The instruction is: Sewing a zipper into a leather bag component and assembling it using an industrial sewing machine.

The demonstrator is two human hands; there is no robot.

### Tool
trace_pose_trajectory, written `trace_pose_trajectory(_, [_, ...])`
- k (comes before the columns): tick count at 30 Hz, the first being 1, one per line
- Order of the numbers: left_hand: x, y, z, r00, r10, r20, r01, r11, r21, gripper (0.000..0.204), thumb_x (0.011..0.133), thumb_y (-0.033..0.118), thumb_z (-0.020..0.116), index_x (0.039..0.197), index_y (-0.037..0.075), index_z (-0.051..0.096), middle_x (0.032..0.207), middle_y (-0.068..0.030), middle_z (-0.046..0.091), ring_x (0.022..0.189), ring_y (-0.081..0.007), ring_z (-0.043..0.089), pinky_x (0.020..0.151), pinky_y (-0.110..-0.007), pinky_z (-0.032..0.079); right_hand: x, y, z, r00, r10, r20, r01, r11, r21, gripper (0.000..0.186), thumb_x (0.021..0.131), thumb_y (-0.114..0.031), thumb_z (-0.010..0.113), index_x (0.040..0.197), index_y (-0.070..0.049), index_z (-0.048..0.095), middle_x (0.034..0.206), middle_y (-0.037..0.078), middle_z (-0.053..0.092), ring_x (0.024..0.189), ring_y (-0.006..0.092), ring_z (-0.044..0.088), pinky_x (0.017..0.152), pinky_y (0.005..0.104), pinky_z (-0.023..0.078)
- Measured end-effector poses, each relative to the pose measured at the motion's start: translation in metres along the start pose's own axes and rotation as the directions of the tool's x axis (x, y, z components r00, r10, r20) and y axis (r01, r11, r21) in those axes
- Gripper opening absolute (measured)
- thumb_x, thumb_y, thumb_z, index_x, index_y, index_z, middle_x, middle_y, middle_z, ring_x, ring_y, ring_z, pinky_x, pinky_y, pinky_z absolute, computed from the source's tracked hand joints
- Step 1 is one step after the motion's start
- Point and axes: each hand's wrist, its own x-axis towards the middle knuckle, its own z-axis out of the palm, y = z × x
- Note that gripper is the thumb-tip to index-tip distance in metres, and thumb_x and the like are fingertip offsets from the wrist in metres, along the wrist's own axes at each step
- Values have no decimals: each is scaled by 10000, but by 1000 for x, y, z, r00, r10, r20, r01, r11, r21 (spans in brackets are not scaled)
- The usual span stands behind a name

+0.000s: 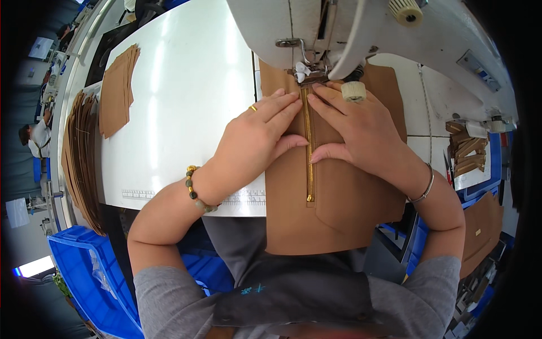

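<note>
A brown leather-like panel [350, 209] lies under the sewing machine [305, 34], its near end hanging past the table's front edge. A gold metal zipper [310, 164] runs lengthwise in a slot of the panel, its slider at the near end. My left hand [257, 130] rests flat on the panel left of the zipper, fingers stretched toward the presser foot [307, 76]. On the other side my right hand [355, 124] lies flat, fingertips close to the foot. Both thumbs reach to the zipper's edges. The needle itself is hard to make out.
Brown cut pieces [118, 90] lie on the white table [186, 113] at left, beside a thick hanging stack [82, 158]. A blue crate [90, 277] stands below left. Small brown strips [470, 152] sit at right, above another brown panel [483, 231]. Another person [36, 135] is far left.
</note>
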Motion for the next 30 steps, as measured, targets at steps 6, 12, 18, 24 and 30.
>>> trace_pose_trajectory(6, [5, 1, -3, 995, 84, 50, -89, 990, 108, 632, 811, 347, 815, 1334, 24, 668, 1368, -121, 667, 1269, -324, 638, 1001, -392, 554, 2, 1, 4, 993, -61, -104, 59, 998, -20, 909, 737, -653, 752, 1352, 4, 626, 1205, 135, 675, 1182, 300, 613, 1132, 492, 427])
trace_pose_trajectory(12, [8, -1, -7, 990, 122, 68, -130, 982, 137, 646, 801, 372, 812, 1321, 14, 673, 1364, -121, 670, 1280, -322, 615, 1078, -418, 497, 3, -1, 2, 995, -52, -87, 52, 999, -8, 908, 739, -648, 751, 1360, 2, 628, 1206, 114, 678, 1176, 292, 612, 1147, 493, 413])
trace_pose_trajectory(18, [10, -4, -4, 990, 136, 47, -141, 979, 146, 627, 805, 394, 807, 1288, 11, 692, 1337, -125, 685, 1260, -316, 631, 1083, -421, 494, 3, 1, 5, 994, -46, -95, 45, 999, -9, 903, 746, -647, 743, 1370, -5, 629, 1155, 113, 681, 1160, 290, 614, 1150, 494, 407])
trace_pose_trajectory(24, [13, -4, -4, 989, 142, 41, -148, 973, 176, 629, 801, 400, 810, 1288, 19, 695, 1328, -116, 691, 1250, -313, 639, 1081, -424, 497, 3, 3, 4, 998, -25, -57, 24, 1000, -11, 901, 750, -649, 739, 1371, -5, 628, 1116, 117, 688, 1133, 292, 619, 1152, 492, 405])
trace_pose_trajectory(30, [12, -3, -2, 990, 137, 41, -142, 975, 169, 632, 792, 394, 818, 1287, 22, 697, 1322, -112, 697, 1237, -301, 649, 1044, -404, 523, 2, 4, 3, 998, -15, -59, 15, 1000, 2, 865, 756, -618, 757, 1353, -4, 635, 1175, 117, 683, 1163, 287, 618, 1138, 484, 423])
